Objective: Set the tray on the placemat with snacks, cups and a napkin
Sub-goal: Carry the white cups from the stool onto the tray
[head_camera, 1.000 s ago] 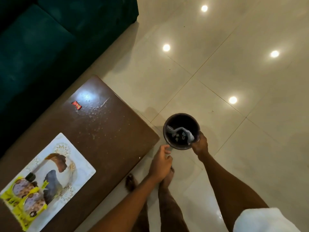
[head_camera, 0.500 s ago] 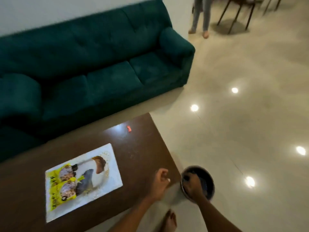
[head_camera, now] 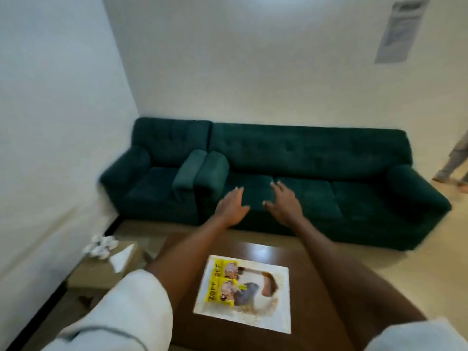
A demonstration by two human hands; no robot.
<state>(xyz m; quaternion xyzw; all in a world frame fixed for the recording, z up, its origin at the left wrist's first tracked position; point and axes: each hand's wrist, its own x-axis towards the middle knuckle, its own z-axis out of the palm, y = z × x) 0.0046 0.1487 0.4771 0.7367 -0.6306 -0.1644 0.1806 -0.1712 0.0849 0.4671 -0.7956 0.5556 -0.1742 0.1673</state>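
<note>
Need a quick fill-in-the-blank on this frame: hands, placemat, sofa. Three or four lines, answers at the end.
1. Both the left hand and the right hand are open and hold ____.
2. The placemat lies flat on the brown ____.
3. The sofa behind the hands is dark ____.
4. The tray is ____ on the placemat yet.

Answers: nothing; table; green; not

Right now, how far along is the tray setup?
Done: only the placemat lies on the brown table; the yellow snack pictures look printed on it. In hand: nothing, left hand and right hand are open and empty. Left: tray, snacks, cups, napkin, none clearly visible.
</note>
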